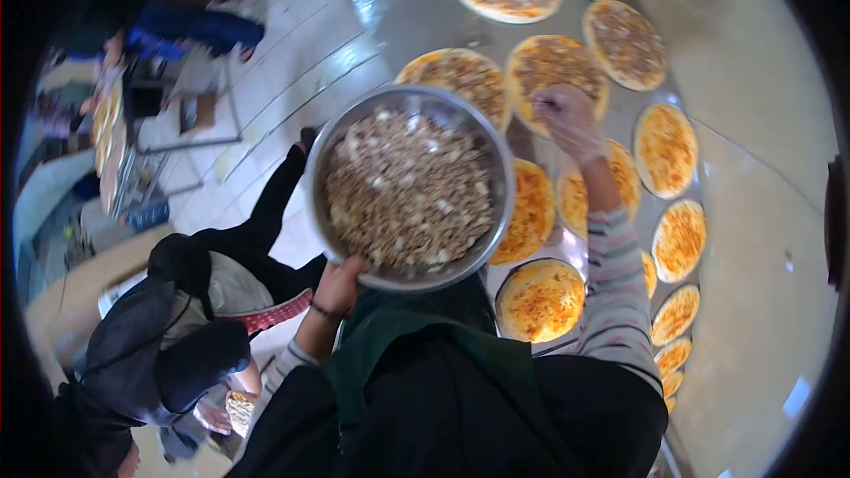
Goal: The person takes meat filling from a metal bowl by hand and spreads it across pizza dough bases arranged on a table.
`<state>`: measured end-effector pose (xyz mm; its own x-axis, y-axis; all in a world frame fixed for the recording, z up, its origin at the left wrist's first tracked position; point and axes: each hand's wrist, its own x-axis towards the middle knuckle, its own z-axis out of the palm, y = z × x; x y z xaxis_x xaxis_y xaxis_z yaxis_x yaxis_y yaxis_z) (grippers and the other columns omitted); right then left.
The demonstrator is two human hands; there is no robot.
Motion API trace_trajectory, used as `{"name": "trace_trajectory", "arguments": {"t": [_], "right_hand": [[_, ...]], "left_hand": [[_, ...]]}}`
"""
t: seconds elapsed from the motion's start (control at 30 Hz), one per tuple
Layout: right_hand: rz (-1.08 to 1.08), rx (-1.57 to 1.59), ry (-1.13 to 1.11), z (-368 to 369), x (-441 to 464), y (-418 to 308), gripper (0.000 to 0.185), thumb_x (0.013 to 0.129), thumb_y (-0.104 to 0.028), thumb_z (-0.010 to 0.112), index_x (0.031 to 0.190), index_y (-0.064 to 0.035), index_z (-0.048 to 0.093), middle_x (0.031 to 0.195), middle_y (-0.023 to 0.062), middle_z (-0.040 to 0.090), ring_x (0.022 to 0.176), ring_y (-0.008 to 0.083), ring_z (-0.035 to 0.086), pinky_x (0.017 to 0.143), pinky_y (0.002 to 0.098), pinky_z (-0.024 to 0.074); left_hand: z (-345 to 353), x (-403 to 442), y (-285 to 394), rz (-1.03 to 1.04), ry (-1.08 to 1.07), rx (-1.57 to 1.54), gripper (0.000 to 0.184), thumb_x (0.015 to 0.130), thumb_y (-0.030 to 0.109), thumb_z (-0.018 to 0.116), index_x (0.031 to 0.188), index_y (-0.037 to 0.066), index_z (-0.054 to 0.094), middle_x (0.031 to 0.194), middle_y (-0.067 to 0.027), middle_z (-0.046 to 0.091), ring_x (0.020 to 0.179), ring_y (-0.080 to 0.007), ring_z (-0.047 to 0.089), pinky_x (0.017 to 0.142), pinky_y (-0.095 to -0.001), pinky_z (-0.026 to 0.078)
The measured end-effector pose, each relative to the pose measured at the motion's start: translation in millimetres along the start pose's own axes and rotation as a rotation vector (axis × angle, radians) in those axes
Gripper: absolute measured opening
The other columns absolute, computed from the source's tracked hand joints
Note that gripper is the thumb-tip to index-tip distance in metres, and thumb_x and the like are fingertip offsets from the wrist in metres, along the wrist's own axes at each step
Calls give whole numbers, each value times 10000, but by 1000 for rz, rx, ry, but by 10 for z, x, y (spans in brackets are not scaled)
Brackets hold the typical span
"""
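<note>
My left hand point(341, 288) grips the near rim of a large steel bowl point(505, 186), thumb over the edge. Crumbly minced meat point(407, 190) with pale bits fills much of the bowl. In a clear glove, my right hand point(565, 119) is over a round flatbread point(540, 57) topped with the same kind of meat, its fingers drawn together. What those fingers hold is hidden. Beside it lies another meat-topped flatbread point(460, 80), partly behind the bowl. Closer to me are flatbreads with an orange-red topping, one point(527, 217) by the bowl and one point(540, 301) nearer my body.
The metal table point(407, 18) carries several more flatbreads, meat-topped ones at the far end and orange ones along the wall point(753, 204). A person in dark clothes point(190, 319) bends at my left. Further off, people stand by a table of flatbreads point(108, 146).
</note>
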<state>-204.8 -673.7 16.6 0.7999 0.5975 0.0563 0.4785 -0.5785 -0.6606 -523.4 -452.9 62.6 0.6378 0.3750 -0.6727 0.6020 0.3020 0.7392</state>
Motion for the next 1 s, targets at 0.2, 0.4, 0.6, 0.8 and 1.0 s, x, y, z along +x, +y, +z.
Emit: {"name": "trace_trajectory", "arguments": {"t": [0.2, 0.4, 0.6, 0.8, 1.0], "right_hand": [[-316, -107, -810, 312, -587, -1299, 97, 664, -120, 515, 711, -36, 527, 708, 129, 531, 697, 274, 532, 594, 338, 433], [-344, 101, -579, 676, -661, -1398, 146, 694, -135, 425, 755, -53, 529, 798, 149, 518, 742, 286, 526, 640, 349, 425], [-295, 477, -546, 448, -396, -1067, 154, 671, -106, 536, 804, -35, 573, 742, 106, 561, 666, 207, 539, 608, 288, 434], [307, 791, -189, -153, -138, 4, 179, 680, -94, 515, 836, -24, 568, 714, 66, 571, 602, 153, 545, 581, 239, 442], [-27, -238, 14, 374, 89, 714, 127, 694, -66, 496, 785, -13, 566, 650, 68, 548, 559, 136, 510, 535, 234, 419]], "left_hand": [[131, 130, 77, -141, 22, -267, 274, 619, -13, 470, 892, -14, 457, 750, -47, 498, 642, -143, 472, 538, -251, 393], [50, 223, -49, -66, -94, -214, 293, 639, -28, 444, 930, -7, 427, 781, -69, 489, 661, -169, 493, 559, -272, 418], [181, 169, 189, -144, -28, -454, 462, 622, -63, 404, 1072, -13, 308, 904, -125, 465, 765, -239, 510, 654, -349, 461], [30, 191, 134, -213, 23, -381, 386, 636, -19, 406, 1013, -40, 327, 863, -142, 466, 645, -253, 517, 538, -346, 473], [-46, 208, -3, -145, 64, -339, 347, 650, 5, 409, 986, -49, 341, 860, -141, 465, 669, -258, 519, 581, -384, 479]]}}
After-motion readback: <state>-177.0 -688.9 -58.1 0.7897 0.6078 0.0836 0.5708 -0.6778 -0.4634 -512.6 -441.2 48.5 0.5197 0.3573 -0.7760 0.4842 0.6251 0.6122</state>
